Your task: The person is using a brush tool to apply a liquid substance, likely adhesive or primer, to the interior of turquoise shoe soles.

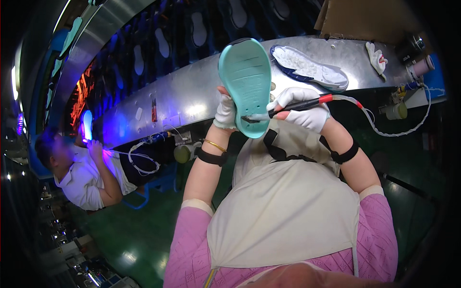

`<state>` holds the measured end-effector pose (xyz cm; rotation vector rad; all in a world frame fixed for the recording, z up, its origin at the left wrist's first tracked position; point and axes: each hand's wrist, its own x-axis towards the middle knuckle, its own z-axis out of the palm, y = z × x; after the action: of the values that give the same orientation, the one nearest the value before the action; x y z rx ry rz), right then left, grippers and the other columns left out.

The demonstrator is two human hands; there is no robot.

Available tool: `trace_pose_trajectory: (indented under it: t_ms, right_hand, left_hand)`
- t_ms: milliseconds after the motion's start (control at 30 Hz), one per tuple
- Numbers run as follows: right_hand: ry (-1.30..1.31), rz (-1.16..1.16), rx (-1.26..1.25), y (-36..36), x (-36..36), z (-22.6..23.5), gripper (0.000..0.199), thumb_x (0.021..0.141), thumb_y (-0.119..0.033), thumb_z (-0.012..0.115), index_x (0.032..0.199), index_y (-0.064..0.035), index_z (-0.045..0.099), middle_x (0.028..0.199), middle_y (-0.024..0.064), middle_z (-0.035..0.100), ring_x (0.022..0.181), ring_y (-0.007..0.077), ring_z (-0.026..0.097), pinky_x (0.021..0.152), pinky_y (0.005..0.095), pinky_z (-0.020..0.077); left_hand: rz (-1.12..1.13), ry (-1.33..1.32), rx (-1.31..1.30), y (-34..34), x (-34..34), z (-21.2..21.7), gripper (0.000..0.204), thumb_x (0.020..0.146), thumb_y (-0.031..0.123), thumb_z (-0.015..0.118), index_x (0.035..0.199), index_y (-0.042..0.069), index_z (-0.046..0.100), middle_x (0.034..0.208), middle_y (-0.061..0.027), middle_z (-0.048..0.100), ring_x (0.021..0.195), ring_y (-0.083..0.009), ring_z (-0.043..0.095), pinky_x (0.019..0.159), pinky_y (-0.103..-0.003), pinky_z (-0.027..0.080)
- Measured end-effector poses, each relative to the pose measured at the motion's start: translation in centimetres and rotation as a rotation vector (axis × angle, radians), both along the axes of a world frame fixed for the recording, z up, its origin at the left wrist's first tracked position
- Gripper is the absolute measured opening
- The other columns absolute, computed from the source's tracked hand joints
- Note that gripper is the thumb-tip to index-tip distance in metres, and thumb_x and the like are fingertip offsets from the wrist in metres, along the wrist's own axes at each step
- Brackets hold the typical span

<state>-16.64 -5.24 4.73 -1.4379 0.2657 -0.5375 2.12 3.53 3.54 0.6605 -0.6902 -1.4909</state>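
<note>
A turquoise shoe sole (247,72) is held up, heel end toward me, in my left hand (224,111), which wears a white fingerless glove and grips its left edge. My right hand (301,110), gloved the same way, is closed around a brush (307,103) with a black and red handle. The dark bristle tip lies on the heel part of the sole. A white wrapped cord runs off the brush's back end to the right. Part of my left fingers is hidden behind the sole.
A metal bench edge (192,91) curves across in front, beside a line carrying several soles. On it lie a dark blue and white sole (309,69), a white glove (376,58) and red-handled pliers (154,111). A cardboard box (370,21) stands far right. Another person (86,168) works at left.
</note>
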Motion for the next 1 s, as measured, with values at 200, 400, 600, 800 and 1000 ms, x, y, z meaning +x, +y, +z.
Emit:
trace_pose_trajectory:
  t_ms: [200, 400, 600, 800, 1000]
  right_hand:
    - [0.036, 0.248, -0.142, 0.3, 0.6, 0.6, 0.016, 0.069, -0.003, 0.076, 0.079, -0.0041, 0.063, 0.087, 0.0077, 0.065, 0.084, 0.0183, 0.063, 0.078, 0.0286, 0.0499]
    - [-0.038, 0.243, -0.255, -0.8, 0.4, 1.4, 0.013, 0.072, 0.004, 0.071, 0.08, -0.0033, 0.063, 0.09, 0.0073, 0.065, 0.085, 0.0153, 0.061, 0.075, 0.0277, 0.0495]
    - [0.013, 0.26, -0.341, -0.6, 0.6, 0.7, 0.011, 0.072, 0.004, 0.067, 0.077, -0.005, 0.063, 0.088, 0.0066, 0.064, 0.08, 0.015, 0.061, 0.075, 0.0268, 0.049]
    - [0.057, 0.211, -0.268, -1.5, 0.7, 1.6, 0.01, 0.072, 0.006, 0.064, 0.074, -0.0029, 0.06, 0.086, 0.0091, 0.063, 0.082, 0.0179, 0.06, 0.075, 0.0276, 0.0468]
    - [0.04, 0.132, -0.257, -2.6, -0.3, 2.8, 0.013, 0.072, 0.004, 0.069, 0.075, -0.0036, 0.059, 0.09, 0.0084, 0.064, 0.083, 0.0163, 0.059, 0.075, 0.0283, 0.0468]
  left_hand:
    - [-0.13, -0.208, 0.05, -0.2, 2.7, -1.0, 0.104, 0.062, 0.081, 0.049, 0.126, -0.001, 0.046, 0.117, -0.0183, 0.056, 0.099, -0.0253, 0.06, 0.085, -0.038, 0.051]
    - [-0.15, -0.357, 0.225, -0.3, 2.8, -0.5, 0.085, 0.076, 0.067, 0.054, 0.131, 0.002, 0.042, 0.121, -0.0126, 0.054, 0.107, -0.0199, 0.056, 0.093, -0.035, 0.045]
    - [-0.136, -0.326, 0.405, -1.1, 2.4, 0.9, 0.063, 0.088, 0.058, 0.044, 0.124, 0.007, 0.049, 0.107, -0.0062, 0.059, 0.095, -0.0136, 0.058, 0.08, -0.027, 0.05]
    - [0.002, -0.431, 0.44, -1.4, 2.2, 1.0, 0.061, 0.089, 0.056, 0.046, 0.122, 0.005, 0.051, 0.104, -0.0066, 0.06, 0.088, -0.013, 0.06, 0.075, -0.027, 0.05]
    - [0.146, -0.52, 0.187, 0.0, 4.6, 2.5, 0.067, 0.087, 0.058, 0.045, 0.127, 0.004, 0.046, 0.118, -0.0099, 0.056, 0.108, -0.0204, 0.054, 0.092, -0.035, 0.045]
